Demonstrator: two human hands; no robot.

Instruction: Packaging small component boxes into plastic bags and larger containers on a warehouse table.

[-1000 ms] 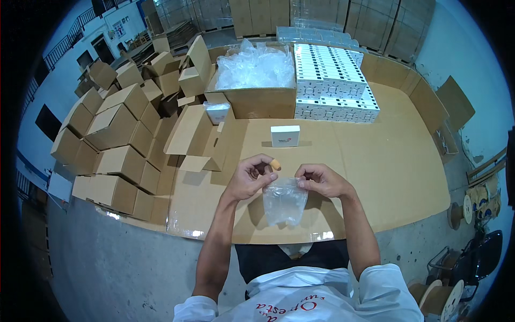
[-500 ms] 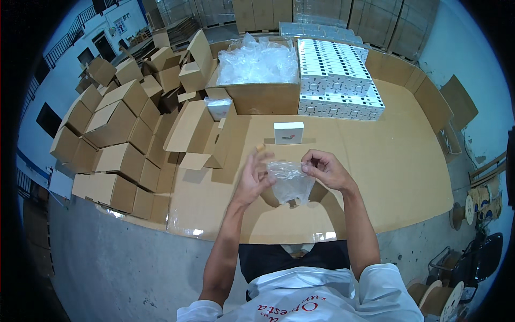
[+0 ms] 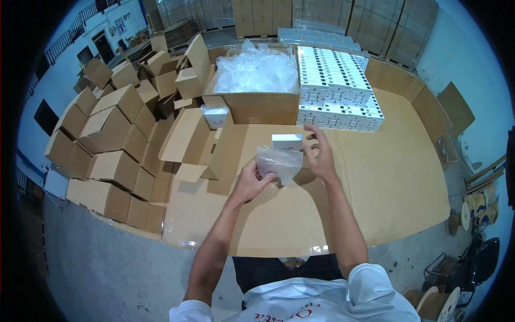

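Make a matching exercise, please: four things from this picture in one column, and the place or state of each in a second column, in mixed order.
Things:
1. clear plastic bag
2. small white box
3. large open carton
4. stack of white boxes

Places or states:
A. filled with clear plastic bags
B. held up by the left hand
C. stands alone on the cardboard-covered table, by the right hand
D. packed in rows at the right of the large carton

Pairs: 1-B, 2-C, 3-A, 4-D
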